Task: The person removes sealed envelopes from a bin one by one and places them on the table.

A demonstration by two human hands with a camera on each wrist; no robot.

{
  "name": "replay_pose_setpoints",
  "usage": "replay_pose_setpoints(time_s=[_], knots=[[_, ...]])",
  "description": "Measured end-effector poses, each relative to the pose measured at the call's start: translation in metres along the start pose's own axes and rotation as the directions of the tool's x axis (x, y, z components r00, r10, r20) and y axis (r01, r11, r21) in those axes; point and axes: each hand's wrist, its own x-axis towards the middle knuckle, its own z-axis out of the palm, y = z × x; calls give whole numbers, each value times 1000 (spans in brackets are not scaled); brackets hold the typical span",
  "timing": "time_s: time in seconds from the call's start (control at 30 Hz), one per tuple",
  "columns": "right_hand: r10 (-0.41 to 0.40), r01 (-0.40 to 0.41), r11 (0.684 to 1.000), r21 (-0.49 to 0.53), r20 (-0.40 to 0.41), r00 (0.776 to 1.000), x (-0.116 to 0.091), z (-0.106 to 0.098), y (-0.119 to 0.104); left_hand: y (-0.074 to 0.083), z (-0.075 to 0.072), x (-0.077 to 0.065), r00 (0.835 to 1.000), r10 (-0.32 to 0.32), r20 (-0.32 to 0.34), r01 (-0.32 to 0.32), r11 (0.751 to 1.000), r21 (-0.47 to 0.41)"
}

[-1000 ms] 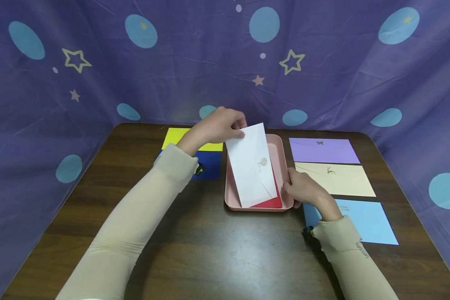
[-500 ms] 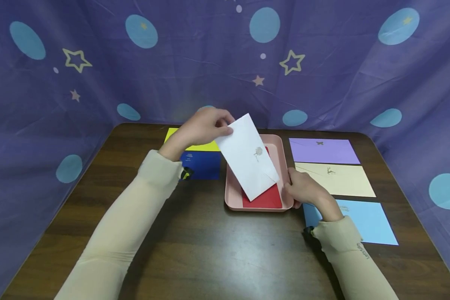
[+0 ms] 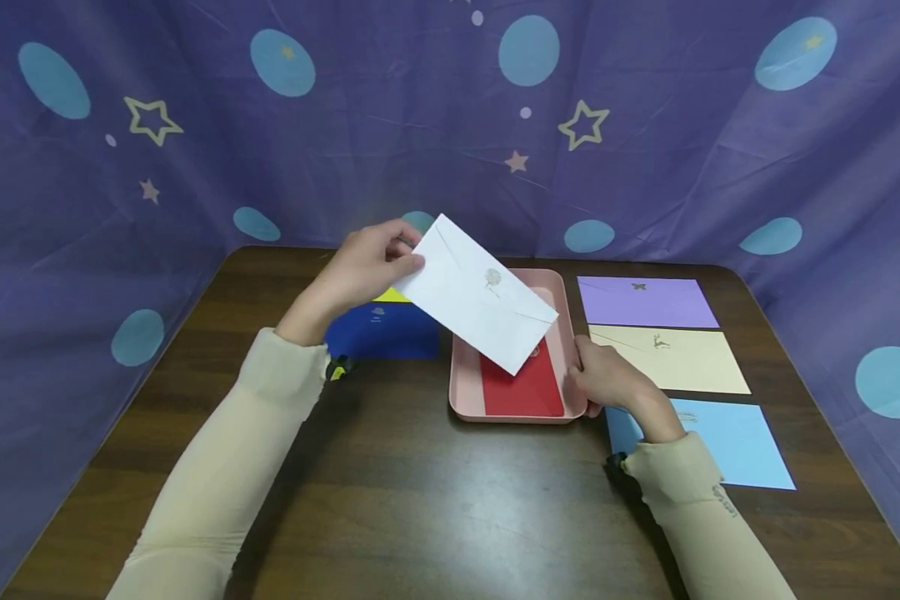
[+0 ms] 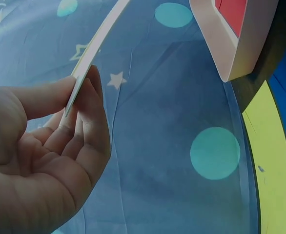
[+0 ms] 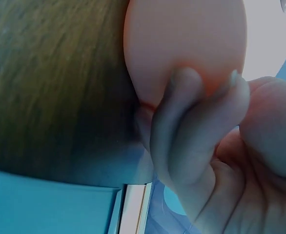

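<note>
My left hand (image 3: 362,268) pinches a white envelope (image 3: 468,296) with a gold flower print by its left end. Held tilted, the envelope hangs above the pink tray (image 3: 465,396). In the left wrist view, thumb and fingers (image 4: 87,117) meet on the envelope's edge (image 4: 96,48). A red envelope (image 3: 525,390) lies in the tray, partly covered by the white one. At the tray's right wall, my right hand (image 3: 613,382) grips the rim. The right wrist view has its curled fingers (image 5: 182,131) against the tray's outer wall (image 5: 187,34).
Right of the tray lie a purple envelope (image 3: 648,302), a cream envelope (image 3: 678,362) and a light blue envelope (image 3: 735,446). On the left, a dark blue envelope (image 3: 390,335) lies before a mostly hidden yellow envelope (image 3: 392,296). A patterned curtain (image 3: 390,125) hangs behind the table (image 3: 420,508).
My left hand has moved left with the white envelope, which has turned from near upright to slanting. More of the red envelope shows. The right hand and tray have stayed put.
</note>
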Motion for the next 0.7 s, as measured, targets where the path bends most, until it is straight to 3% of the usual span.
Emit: replay_pose_setpoints(time_s=[0.33,0.7], knots=[[0,0,1000,19,7,1000,1,1,2,-21,-15,-27,995,-64,-71,59,996,-74],[2,-2,1000,18,16,1000,-1,0,-2,-56,-38,-64,977,-128,-170,107,986,-127]])
